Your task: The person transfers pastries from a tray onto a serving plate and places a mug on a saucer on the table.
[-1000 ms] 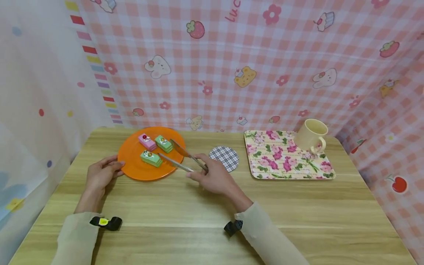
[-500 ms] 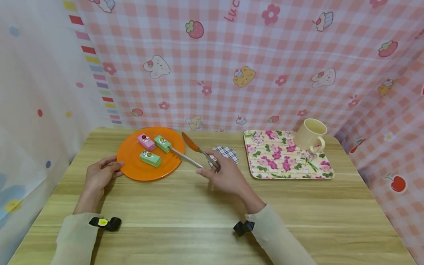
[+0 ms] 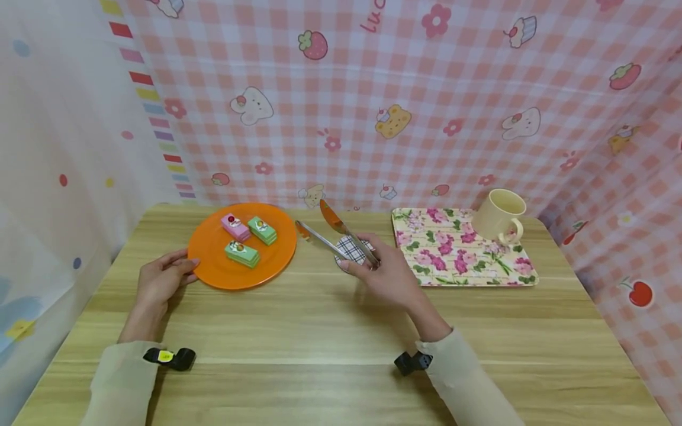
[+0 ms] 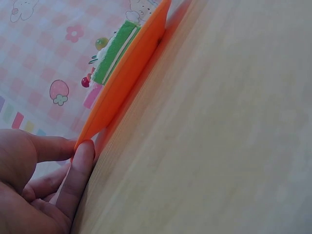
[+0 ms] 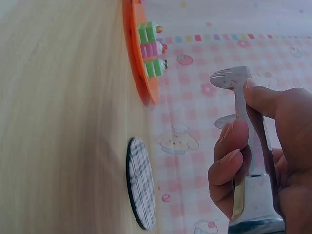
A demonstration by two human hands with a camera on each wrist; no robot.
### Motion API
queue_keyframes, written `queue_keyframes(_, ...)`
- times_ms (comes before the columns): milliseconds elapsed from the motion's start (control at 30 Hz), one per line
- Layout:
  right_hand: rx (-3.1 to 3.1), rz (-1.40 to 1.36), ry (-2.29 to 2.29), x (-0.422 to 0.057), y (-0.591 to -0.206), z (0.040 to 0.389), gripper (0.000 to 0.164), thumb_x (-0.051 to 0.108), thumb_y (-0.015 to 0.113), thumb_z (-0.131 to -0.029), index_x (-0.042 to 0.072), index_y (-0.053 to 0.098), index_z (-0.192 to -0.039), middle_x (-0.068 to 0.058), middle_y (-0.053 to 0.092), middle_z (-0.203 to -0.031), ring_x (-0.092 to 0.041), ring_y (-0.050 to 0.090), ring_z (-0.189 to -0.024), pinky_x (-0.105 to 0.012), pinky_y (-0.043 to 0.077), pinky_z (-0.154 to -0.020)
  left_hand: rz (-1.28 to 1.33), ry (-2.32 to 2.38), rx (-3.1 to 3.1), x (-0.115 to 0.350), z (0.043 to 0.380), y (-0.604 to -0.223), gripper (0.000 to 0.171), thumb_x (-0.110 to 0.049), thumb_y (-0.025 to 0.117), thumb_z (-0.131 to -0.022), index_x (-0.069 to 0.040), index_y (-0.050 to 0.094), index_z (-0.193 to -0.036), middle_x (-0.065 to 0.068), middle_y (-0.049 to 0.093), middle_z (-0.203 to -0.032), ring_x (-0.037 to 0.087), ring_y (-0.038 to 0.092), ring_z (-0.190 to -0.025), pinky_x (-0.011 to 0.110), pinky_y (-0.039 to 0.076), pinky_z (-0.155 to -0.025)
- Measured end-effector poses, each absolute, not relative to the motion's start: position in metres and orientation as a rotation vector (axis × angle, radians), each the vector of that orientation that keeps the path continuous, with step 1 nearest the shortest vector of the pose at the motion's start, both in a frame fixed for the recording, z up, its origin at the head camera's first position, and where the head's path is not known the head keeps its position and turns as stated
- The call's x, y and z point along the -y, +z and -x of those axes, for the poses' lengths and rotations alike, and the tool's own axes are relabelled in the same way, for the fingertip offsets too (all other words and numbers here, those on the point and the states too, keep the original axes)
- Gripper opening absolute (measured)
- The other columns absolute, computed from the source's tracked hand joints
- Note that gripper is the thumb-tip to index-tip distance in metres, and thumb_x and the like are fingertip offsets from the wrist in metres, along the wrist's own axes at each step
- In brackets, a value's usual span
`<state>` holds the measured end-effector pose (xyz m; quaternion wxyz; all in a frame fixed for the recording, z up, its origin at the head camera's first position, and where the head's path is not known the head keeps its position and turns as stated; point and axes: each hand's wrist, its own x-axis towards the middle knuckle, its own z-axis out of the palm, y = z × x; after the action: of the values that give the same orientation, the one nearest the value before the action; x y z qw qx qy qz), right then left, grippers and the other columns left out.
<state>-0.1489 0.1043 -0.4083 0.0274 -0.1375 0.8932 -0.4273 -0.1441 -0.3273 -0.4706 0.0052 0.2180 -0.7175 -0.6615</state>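
My left hand (image 3: 160,281) pinches the left rim of an orange plate (image 3: 213,251); in the left wrist view, thumb and fingers meet at the rim of the plate (image 4: 122,92). On it lie a pink toy cake slice (image 3: 235,227), a green one (image 3: 263,231) behind right, and another green one (image 3: 242,255) in front. My right hand (image 3: 389,275) grips metal serving tongs (image 3: 357,243), their jaws spread with nothing between them. Their tips are right of the plate, over the table. Beneath the tongs and hand, a round checked coaster (image 3: 345,244) is partly covered.
To the right lies a floral tray (image 3: 450,248), with a cream mug (image 3: 498,216) on its back right corner. A pink checked cloth (image 3: 351,89) hangs behind the wooden table (image 3: 298,355).
My right hand has drawn the tongs rightward, off the plate and away from the green cake slices. The slices stay in place. My left hand keeps hold of the plate rim.
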Motion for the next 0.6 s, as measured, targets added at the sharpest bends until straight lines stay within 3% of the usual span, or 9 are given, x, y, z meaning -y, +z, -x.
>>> queue_keyframes(367, -2.740, 0.301, -1.390, -0.134, -0.406, 0.149, 0.067, 0.051, 0.075, -0.091, 0.026, 0.050, -0.149, -0.003, 0.051, -0.068, -0.016, 0.045, -0.056, -0.025, 0.040, -0.048, -0.714, -2.080, 2.235, 0.326, 0.146, -0.469, 0.060, -0.009, 0.068, -0.098, 0.004, 0.044, -0.151, -0.018, 0.068, -0.081, -0.001, 0.069, -0.072, 0.017, 0.063, -0.069)
queue_keyframes(600, -2.741, 0.160, -1.412, -0.155, -0.409, 0.148, 0.066, 0.050, 0.075, -0.092, 0.028, 0.050, -0.148, -0.007, 0.056, -0.075, -0.024, 0.060, -0.056, -0.029, 0.050, -0.048, -0.691, -2.077, 2.243, 0.328, 0.144, -0.470, 0.059, -0.009, 0.067, -0.099, 0.005, 0.043, -0.151, -0.018, 0.069, -0.083, -0.001, 0.070, -0.073, 0.017, 0.063, -0.070)
